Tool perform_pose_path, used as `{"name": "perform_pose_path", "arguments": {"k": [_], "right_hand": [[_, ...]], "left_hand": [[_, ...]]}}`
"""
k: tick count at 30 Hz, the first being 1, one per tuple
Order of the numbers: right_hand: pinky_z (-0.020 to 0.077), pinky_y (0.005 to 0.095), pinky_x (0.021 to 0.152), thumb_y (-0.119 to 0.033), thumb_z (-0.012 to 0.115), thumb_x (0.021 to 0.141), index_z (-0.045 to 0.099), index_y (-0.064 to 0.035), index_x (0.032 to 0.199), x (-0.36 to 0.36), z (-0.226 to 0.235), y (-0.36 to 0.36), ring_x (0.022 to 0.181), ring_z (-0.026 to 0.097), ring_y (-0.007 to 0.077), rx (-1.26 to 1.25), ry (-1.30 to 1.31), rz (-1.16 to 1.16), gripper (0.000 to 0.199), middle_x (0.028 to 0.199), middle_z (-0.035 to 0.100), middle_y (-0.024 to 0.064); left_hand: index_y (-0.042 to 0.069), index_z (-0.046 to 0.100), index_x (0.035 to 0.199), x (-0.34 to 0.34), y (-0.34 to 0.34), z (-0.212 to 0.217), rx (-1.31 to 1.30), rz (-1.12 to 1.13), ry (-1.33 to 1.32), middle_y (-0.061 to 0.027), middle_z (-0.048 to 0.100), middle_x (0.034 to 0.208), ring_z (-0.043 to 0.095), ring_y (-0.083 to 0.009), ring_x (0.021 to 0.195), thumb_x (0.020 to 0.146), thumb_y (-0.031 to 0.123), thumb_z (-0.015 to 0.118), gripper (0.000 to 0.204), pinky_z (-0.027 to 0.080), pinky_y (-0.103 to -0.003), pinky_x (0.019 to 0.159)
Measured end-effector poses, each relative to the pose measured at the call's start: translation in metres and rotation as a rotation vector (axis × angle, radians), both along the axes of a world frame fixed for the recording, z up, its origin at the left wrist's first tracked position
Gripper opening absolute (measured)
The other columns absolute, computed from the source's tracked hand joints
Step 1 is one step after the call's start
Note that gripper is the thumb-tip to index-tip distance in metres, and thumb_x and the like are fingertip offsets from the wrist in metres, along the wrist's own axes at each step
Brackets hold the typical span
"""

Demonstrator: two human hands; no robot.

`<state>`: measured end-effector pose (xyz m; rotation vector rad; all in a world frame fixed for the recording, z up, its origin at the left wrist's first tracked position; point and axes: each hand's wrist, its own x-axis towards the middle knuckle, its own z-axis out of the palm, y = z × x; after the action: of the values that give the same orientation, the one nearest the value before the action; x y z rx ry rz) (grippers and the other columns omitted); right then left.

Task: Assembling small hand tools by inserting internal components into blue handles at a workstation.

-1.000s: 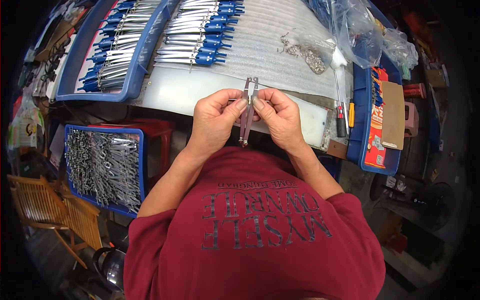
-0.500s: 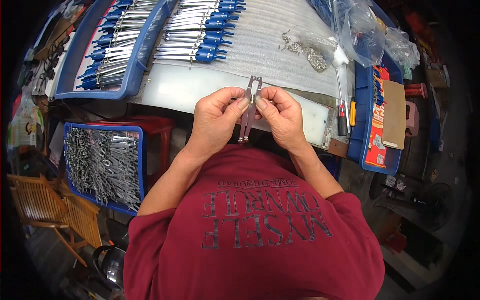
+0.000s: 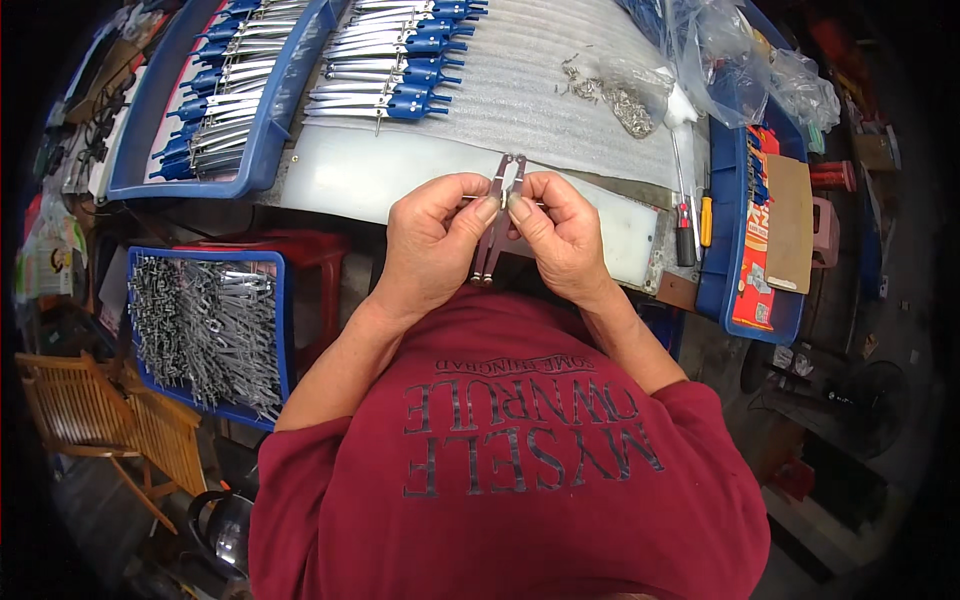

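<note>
A slim, dark maroon two-legged piece [image 3: 487, 255] with small metal bits at both ends is held upright over the near table edge. Its legs come together toward my body and spread slightly at the far end. My left hand [image 3: 432, 240] is closed, pinching the left leg between thumb and fingers. On the other leg, my right hand [image 3: 562, 238] has a matching pinch, its thumb beside the left one. A small pale part shows between the thumbs; its kind cannot be made out.
Blue-ended metal pieces [image 3: 405, 103] lie in rows at the back, with more in a blue tray [image 3: 262, 150] at left. A lower crate [image 3: 285, 330] holds many metal parts. Small screws [image 3: 630, 112], screwdrivers [image 3: 685, 245] and a blue bin [image 3: 715, 290] are at right.
Both hands and the maroon piece stay almost in place, with only a slight shift of the fingers. The view has moved a little.
</note>
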<state>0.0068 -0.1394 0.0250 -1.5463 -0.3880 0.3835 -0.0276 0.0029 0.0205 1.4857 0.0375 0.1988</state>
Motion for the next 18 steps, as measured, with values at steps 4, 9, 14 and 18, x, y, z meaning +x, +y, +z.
{"name": "perform_pose_path", "arguments": {"k": [4, 9, 14, 18], "right_hand": [[0.0411, 0.0191, 0.061, -0.013, 0.051, 0.085, 0.05, 0.0011, 0.091, 0.0002, -0.0002, 0.0003, 0.067, 0.047, 0.0055, -0.012, -0.025, -0.005, 0.016, 0.079, 0.05, 0.0005], [0.0411, 0.0194, 0.06, -0.013, 0.051, 0.085, 0.05, 0.0007, 0.089, 0.0, 0.0022, -0.0007, 0.067, 0.046, 0.0052, -0.013, -0.008, 0.005, 0.015, 0.077, 0.05, 0.0001], [0.041, 0.0197, 0.06, -0.013, 0.051, 0.085, 0.05, 0.0003, 0.086, 0.0, 0.0035, -0.0009, 0.066, 0.045, 0.0051, -0.04, -0.022, 0.021, 0.014, 0.075, 0.049, -0.0004], [0.041, 0.0198, 0.06, -0.014, 0.051, 0.085, 0.05, 0.0001, 0.085, 0.0001, 0.0064, -0.001, 0.065, 0.045, 0.005, -0.04, -0.001, 0.026, 0.014, 0.074, 0.049, -0.0004]], "left_hand": [[-0.003, 0.059, 0.085, -0.0002, 0.0001, -0.0015, -0.001, 0.0, 0.029, -0.0082, 0.06, 0.071, 0.056, -0.0104, 0.061, 0.077, 0.003, 0.056, 0.011, 0.044, -0.022, 0.053], [-0.002, 0.059, 0.084, -0.0008, 0.0004, -0.0004, 0.061, 0.013, 0.01, -0.0087, 0.059, 0.069, 0.056, -0.0116, 0.06, 0.075, 0.004, 0.057, 0.011, 0.044, -0.023, 0.053], [-0.001, 0.06, 0.083, -0.0018, 0.0003, -0.0011, 0.083, 0.019, 0.016, -0.0093, 0.059, 0.069, 0.056, -0.0128, 0.059, 0.075, 0.003, 0.058, 0.01, 0.043, -0.023, 0.053], [-0.001, 0.06, 0.084, -0.0012, -0.0003, -0.0014, 0.126, 0.033, -0.013, -0.0096, 0.059, 0.069, 0.056, -0.0137, 0.059, 0.074, 0.004, 0.057, 0.01, 0.043, -0.024, 0.053]]}}
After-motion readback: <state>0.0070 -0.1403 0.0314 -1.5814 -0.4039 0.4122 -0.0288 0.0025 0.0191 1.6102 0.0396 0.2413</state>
